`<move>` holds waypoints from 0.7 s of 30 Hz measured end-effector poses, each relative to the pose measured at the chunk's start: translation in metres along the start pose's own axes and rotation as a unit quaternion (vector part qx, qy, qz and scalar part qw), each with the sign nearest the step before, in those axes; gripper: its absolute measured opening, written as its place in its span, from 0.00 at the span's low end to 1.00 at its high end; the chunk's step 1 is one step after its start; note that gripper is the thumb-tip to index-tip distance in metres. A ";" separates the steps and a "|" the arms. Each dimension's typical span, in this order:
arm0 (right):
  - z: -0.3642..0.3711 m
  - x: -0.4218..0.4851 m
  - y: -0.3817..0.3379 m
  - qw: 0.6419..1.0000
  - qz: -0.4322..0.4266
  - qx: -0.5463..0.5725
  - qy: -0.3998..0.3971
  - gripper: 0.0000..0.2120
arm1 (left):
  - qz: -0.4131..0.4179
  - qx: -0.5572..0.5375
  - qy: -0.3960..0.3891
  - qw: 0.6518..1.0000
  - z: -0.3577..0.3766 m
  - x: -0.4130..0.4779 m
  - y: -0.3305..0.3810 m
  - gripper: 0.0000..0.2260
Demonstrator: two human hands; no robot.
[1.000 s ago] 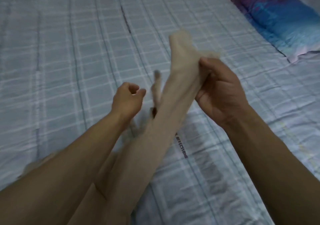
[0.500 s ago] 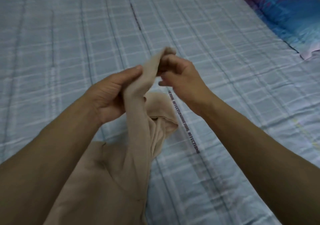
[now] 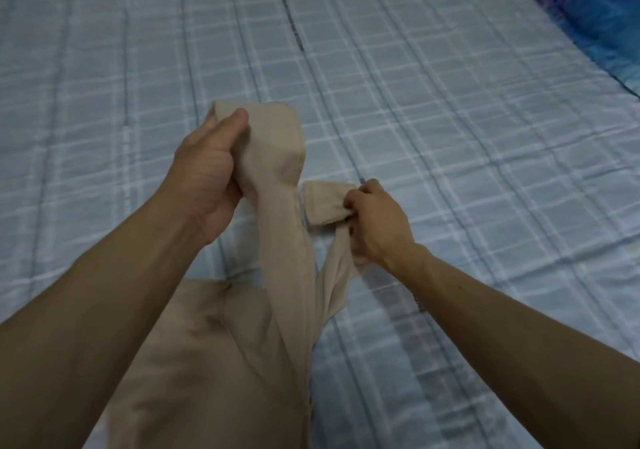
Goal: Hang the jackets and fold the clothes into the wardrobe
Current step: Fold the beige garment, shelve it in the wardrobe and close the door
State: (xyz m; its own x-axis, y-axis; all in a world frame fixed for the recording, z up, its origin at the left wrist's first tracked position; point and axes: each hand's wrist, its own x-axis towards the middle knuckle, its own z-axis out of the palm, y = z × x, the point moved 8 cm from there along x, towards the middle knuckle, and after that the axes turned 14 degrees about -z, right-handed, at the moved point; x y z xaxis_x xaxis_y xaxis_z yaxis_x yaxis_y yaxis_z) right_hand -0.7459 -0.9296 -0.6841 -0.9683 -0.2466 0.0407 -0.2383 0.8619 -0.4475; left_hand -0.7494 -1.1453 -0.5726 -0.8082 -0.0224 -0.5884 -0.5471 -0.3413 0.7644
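Garment (image 3: pixel 214 362) of beige cloth lies bunched on the near part of the sheet (image 3: pixel 450 137), between the forearms, its two long ends lifted above the sheet. Left hand (image 3: pixel 204 168) curls round one end, thumb pressed on top, holding it raised over the sheet's middle. Right hand (image 3: pixel 377 220) pinches the other end's cuff, lower, just beside the first. Pillow (image 3: pixel 588 8) lies at the sheet's far right corner.

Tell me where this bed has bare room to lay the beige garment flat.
The pale blue checked sheet lies bare across the far left and middle, beyond the left hand and right hand. Crowded: the near middle, under the beige cloth garment, and the far right corner, by the blue-and-pink pillow.
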 end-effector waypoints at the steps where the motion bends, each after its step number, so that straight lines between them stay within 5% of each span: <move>1: -0.007 0.002 0.004 0.999 0.006 0.023 0.030 0.06 | 0.005 0.007 0.002 1.000 -0.001 0.001 0.001 0.14; 3: -0.024 0.003 0.017 0.990 0.036 0.097 0.095 0.09 | 0.016 0.024 0.003 1.000 -0.003 0.002 0.004 0.14; 5: -0.043 -0.004 0.031 0.935 0.118 0.284 0.176 0.12 | 0.027 0.029 0.011 0.999 -0.005 0.003 0.007 0.14; 7: -0.057 -0.019 0.042 0.822 0.196 0.480 0.238 0.16 | 0.037 0.031 0.017 0.999 -0.004 0.003 0.009 0.14; 11: -0.062 -0.049 0.072 0.519 0.294 0.751 0.284 0.14 | 0.044 0.032 0.007 0.998 0.006 -0.001 0.010 0.15; 12: -0.062 -0.057 0.078 0.503 0.311 0.758 0.277 0.13 | 0.042 0.031 0.003 0.999 0.009 -0.003 0.009 0.14; 15: -0.052 -0.097 0.114 0.643 0.438 0.577 0.249 0.11 | 0.036 0.046 -0.008 0.998 0.018 -0.010 0.003 0.09; 18: -0.055 -0.134 0.135 0.698 0.495 0.428 0.292 0.30 | 0.036 0.073 -0.018 0.997 0.024 -0.016 -0.003 0.09; 21: -0.049 -0.137 0.116 0.777 0.464 0.362 0.224 0.51 | 0.033 0.086 -0.021 0.996 0.028 -0.021 -0.009 0.09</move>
State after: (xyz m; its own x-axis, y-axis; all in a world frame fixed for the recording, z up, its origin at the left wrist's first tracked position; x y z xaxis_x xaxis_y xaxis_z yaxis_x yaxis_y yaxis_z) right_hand -0.6443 -0.7738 -0.6980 -0.6651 0.6517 -0.3645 0.5257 0.0620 -0.8484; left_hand -0.7337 -1.1156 -0.5600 -0.8500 0.0009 -0.5268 -0.5188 -0.1750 0.8368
